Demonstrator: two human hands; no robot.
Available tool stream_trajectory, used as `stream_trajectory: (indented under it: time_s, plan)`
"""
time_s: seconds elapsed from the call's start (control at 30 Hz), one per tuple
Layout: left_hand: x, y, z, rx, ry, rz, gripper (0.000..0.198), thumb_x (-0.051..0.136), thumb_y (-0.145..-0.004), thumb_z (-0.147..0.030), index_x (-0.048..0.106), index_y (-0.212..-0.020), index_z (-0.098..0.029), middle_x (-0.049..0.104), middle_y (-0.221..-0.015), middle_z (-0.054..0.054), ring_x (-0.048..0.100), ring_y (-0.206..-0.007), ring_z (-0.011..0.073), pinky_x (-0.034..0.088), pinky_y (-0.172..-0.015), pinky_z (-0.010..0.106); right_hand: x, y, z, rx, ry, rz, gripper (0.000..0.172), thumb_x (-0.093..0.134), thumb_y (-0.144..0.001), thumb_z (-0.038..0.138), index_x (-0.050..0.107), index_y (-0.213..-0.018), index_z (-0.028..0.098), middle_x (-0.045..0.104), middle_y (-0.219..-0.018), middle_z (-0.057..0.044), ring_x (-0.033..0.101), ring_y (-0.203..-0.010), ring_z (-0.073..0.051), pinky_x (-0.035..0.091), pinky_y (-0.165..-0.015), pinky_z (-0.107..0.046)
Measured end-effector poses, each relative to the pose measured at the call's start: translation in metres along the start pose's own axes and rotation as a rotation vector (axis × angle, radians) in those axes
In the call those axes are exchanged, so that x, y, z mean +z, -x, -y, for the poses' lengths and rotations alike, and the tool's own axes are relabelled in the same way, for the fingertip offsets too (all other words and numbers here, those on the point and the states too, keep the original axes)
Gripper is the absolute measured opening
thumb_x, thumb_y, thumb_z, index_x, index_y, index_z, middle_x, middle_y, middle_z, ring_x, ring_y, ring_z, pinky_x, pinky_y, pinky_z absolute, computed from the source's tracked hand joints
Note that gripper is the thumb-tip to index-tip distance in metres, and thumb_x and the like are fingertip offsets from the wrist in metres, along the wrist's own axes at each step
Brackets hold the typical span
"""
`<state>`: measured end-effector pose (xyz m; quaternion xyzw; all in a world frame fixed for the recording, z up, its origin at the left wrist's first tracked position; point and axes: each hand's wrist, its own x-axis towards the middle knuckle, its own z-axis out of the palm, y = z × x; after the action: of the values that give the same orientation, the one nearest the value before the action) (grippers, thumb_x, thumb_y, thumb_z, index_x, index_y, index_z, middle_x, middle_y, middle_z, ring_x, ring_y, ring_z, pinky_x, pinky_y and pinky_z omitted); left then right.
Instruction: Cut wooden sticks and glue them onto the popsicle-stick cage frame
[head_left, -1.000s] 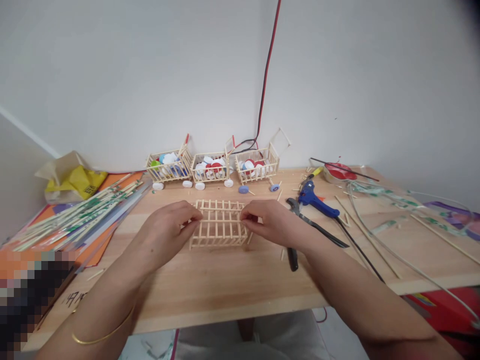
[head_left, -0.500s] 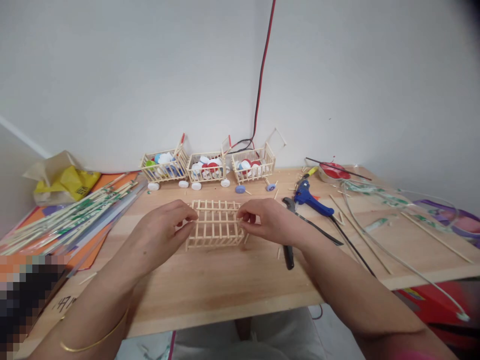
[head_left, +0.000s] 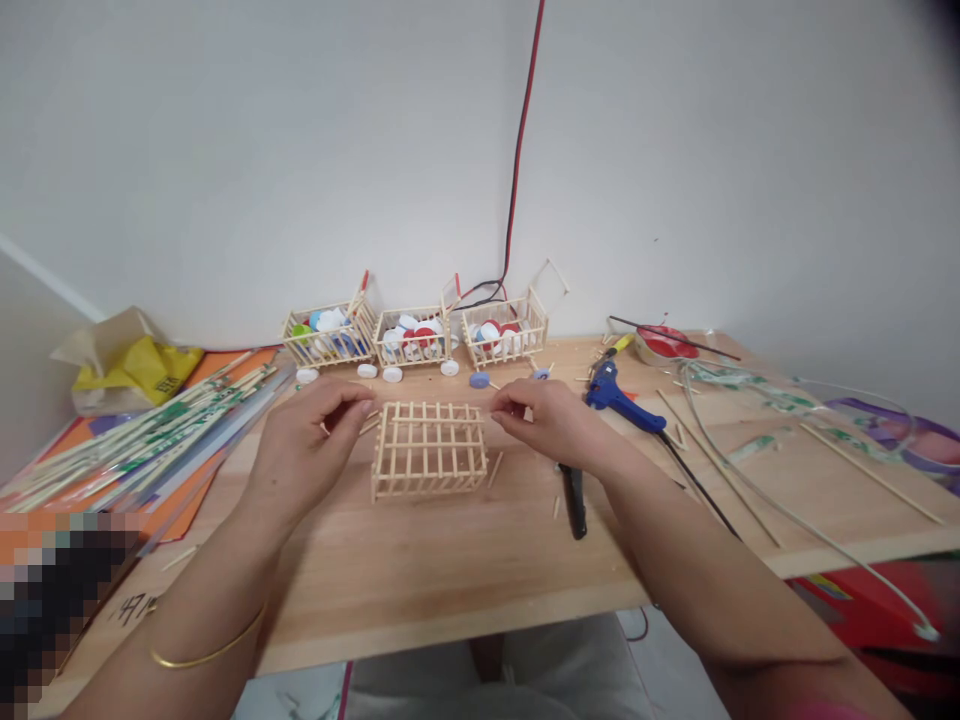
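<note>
On the wooden table [head_left: 450, 570], a frame [head_left: 430, 462] is being flanked by the left hand [head_left: 307, 440] and right hand [head_left: 551, 420], fingertips pinched together, anything held being indiscernible. The far edge is being bordered by a grey wall [head_left: 300, 130].

Yellow bag [head_left: 142, 368] back left, by orange sheet [head_left: 191, 510]. Red-black cable [head_left: 517, 150] runs down wall [head_left: 300, 120]. Red bowl [head_left: 666, 342] back right. Red box [head_left: 866, 605] low right, past table [head_left: 420, 570] edge.

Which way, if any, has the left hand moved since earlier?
Yes: the left hand has moved left and slightly up in view, away from the stick frame, judged against the leftmost cart.
</note>
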<state>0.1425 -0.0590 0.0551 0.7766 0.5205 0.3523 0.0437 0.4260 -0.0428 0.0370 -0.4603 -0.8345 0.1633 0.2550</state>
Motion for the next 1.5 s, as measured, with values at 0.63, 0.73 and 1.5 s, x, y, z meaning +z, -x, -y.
stream_trajectory:
  time_s: [0.63, 0.73, 1.5]
  plan:
    - [0.016, 0.001, 0.007, 0.006, 0.161, 0.130, 0.020, 0.055, -0.085, -0.030, 0.072, -0.087, -0.019, 0.065, -0.080, 0.004, 0.058, -0.070, 0.0151, 0.044, -0.062, 0.026, 0.013, -0.004, 0.000, -0.014, -0.076, 0.038, 0.008, 0.058, -0.079, 0.013, 0.065, -0.079, 0.016, 0.065, -0.076, -0.003, 0.058, -0.067, -0.012, 0.044, -0.064, -0.024]
    - [0.019, 0.001, 0.008, -0.005, 0.171, 0.138, 0.019, 0.056, -0.084, -0.029, 0.072, -0.085, -0.018, 0.064, -0.079, 0.003, 0.057, -0.069, 0.0149, 0.044, -0.062, 0.026, 0.015, -0.004, 0.000, -0.021, -0.081, 0.034, 0.008, 0.058, -0.080, 0.015, 0.066, -0.080, 0.016, 0.065, -0.077, -0.003, 0.058, -0.067, -0.012, 0.044, -0.064, -0.024]
    - [0.021, 0.000, 0.011, -0.038, 0.098, 0.105, 0.021, 0.055, -0.084, -0.032, 0.071, -0.086, -0.018, 0.065, -0.078, 0.003, 0.058, -0.074, 0.0170, 0.043, -0.065, 0.028, 0.019, -0.004, -0.003, -0.038, -0.083, -0.011, 0.009, 0.057, -0.082, 0.018, 0.065, -0.086, 0.016, 0.064, -0.078, -0.003, 0.057, -0.067, -0.012, 0.043, -0.063, -0.024]
